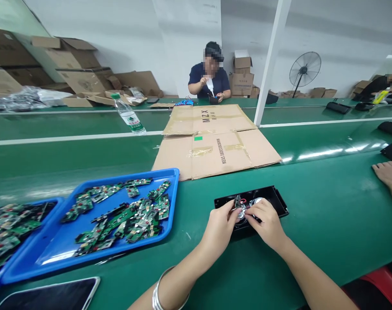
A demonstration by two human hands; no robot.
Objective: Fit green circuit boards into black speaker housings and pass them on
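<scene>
A black rectangular plastic housing [279, 200] lies on the green table in front of me, tilted slightly. Over its left half, my left hand [219, 224] pinches a small circuit board [237, 201] between thumb and fingers. My right hand [267, 221] is closed over the middle of the housing, its fingertips meeting close to the left ones. What those right fingertips grip is too small and covered to name. Round silvery parts [255, 201] that look like speakers sit inside the housing, partly hidden by my fingers. A bit of red wire [243, 200] shows beside the board.
To the left, a blue tray [50, 247] holds many green circuit boards [140, 219], with another filled tray beside it. A phone [50, 297] lies at the front left. Flattened cardboard [202, 163] and a water bottle [131, 118] are farther back. A co-worker's hand [389, 176] rests at right.
</scene>
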